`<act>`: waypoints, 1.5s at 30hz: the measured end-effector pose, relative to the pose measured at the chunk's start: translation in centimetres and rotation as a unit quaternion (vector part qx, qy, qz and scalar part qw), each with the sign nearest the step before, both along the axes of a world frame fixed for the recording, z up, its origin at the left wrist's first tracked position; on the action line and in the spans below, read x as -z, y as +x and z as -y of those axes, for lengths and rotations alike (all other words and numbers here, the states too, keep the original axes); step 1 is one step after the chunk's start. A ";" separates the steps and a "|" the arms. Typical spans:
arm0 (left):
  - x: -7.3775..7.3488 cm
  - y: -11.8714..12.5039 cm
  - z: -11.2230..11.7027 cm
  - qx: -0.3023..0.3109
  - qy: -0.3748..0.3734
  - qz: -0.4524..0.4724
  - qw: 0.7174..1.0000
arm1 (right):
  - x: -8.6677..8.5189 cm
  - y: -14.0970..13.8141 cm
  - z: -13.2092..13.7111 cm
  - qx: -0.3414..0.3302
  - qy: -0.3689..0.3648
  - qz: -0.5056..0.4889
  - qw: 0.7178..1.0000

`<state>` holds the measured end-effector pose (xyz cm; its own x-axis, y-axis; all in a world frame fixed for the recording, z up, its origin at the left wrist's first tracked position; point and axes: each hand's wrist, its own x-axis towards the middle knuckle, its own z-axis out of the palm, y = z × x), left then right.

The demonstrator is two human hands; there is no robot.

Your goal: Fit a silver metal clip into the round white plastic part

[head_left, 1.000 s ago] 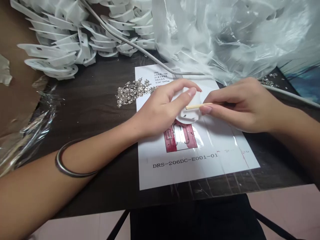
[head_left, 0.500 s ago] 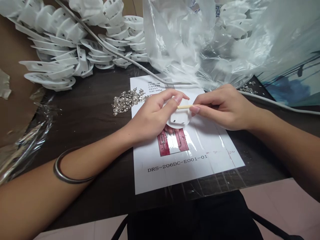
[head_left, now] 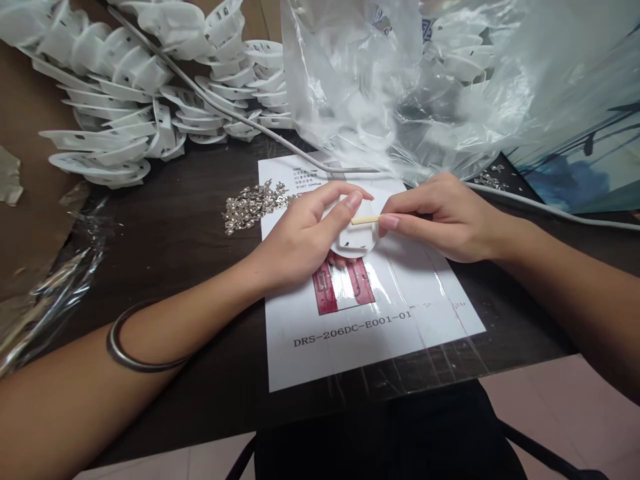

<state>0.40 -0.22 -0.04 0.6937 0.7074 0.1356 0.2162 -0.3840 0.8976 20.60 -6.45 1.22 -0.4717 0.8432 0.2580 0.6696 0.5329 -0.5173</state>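
My left hand (head_left: pixel 305 233) grips a round white plastic part (head_left: pixel 356 245), thumb on top and fingers curled around and beneath it. Between the thumb and fingers of my right hand (head_left: pixel 440 219) is a thin pale yellow stick (head_left: pixel 366 219), its free end lying across the white part beside my left thumb. Whether the stick's tip touches the part's surface I cannot tell. Under both hands lies a printed sheet (head_left: pixel 360 353) with a red and white picture. A pile of small shiny metal pieces (head_left: pixel 255 205) is left of the sheet.
Stacks of similar white plastic parts (head_left: pixel 105 107) stand at the back left. A clear plastic bag (head_left: pixel 350 87) fills the back middle, with a grey cable (head_left: pixel 210 103) running in front. More metal pieces (head_left: pixel 493 177) lie at right, on the dark table (head_left: pixel 165 247).
The view has shifted slightly. Both hands keep their grips, and the stick sits slightly lower and further left in the picture.
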 end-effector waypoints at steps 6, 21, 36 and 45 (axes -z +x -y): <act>0.2 -0.1 -0.2 0.023 -0.015 0.007 1.000 | 0.1 0.0 0.0 0.001 0.000 0.013 1.000; 0.4 -0.1 -0.3 0.028 -0.048 0.022 0.998 | 0.1 -0.1 0.0 0.004 0.004 0.024 1.000; 0.2 -0.1 -0.3 0.037 0.015 0.012 0.999 | 0.3 -0.4 0.1 -0.003 0.015 0.034 0.999; 0.1 -0.1 -0.2 0.039 0.040 -0.008 0.998 | -0.2 -0.8 0.6 0.000 0.015 0.068 0.998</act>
<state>0.32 0.01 -0.12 0.7484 0.6390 0.1774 0.1975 -0.4702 0.8602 19.83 -7.04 1.40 -0.5034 0.8365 0.2163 0.7327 0.5460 -0.4063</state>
